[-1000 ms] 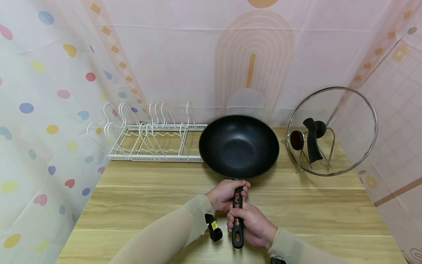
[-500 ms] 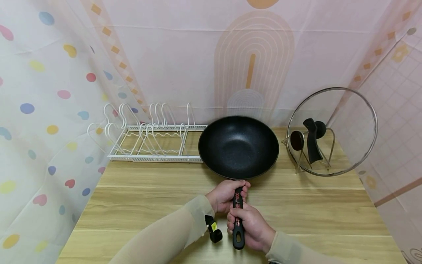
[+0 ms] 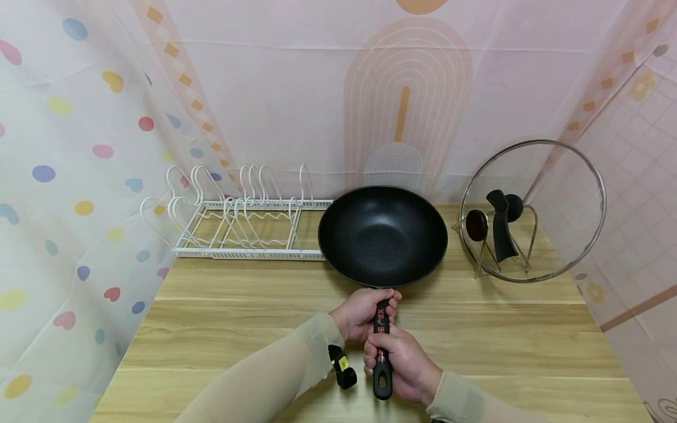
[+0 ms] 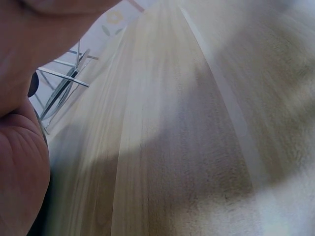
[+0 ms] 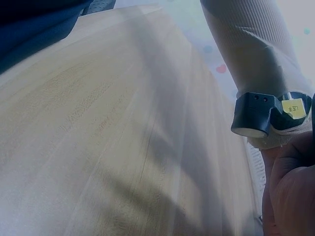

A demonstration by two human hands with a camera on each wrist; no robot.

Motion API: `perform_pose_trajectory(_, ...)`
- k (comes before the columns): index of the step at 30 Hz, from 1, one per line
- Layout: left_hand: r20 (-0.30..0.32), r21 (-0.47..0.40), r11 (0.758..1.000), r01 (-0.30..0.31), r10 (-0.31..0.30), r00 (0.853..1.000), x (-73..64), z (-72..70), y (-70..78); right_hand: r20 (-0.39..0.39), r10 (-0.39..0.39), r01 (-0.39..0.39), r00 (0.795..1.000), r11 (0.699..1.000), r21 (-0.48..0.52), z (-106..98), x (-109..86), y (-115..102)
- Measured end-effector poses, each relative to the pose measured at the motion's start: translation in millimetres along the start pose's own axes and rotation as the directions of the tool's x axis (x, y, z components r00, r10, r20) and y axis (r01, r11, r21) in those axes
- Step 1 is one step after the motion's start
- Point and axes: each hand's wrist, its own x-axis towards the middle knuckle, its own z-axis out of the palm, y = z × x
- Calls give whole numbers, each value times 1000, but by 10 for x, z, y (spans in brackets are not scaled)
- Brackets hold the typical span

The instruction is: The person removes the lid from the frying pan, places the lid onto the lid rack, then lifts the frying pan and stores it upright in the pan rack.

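A black wok (image 3: 383,238) faces up at the middle of the wooden table, its long black handle (image 3: 382,376) with red lettering pointing toward me. My left hand (image 3: 362,312) grips the handle close to the pan, thumb over the top. Just below it, my right hand (image 3: 404,359) is wrapped round the handle too, leaving the holed end sticking out. In the left wrist view, part of the left hand (image 4: 22,157) fills the left side. The right wrist view catches a hand (image 5: 294,199) at its lower right, below a sleeve with a strapped camera.
A white wire dish rack (image 3: 254,252) stands at the back left, its right end beside the wok. At the back right a glass lid (image 3: 573,258) with a metal rim leans upright in a wire stand (image 3: 533,226). Patterned curtains (image 3: 296,106) close off the back and sides.
The wok's handle end and the right hand have shifted very slightly between the first earlier frame and now. Both hands keep their grip on the handle.
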Motion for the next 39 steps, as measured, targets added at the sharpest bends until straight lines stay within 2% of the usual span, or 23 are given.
perform_pose_trajectory(17,-23,8,1000,-18,18,1000,-26,34,41,-6,-4,4,1000,1000,5,12,-3,-21)
perform_pose_trajectory(39,4,15,999,-32,32,999,-70,57,94,18,-26,26,1000,1000,-11,26,-4,-40)
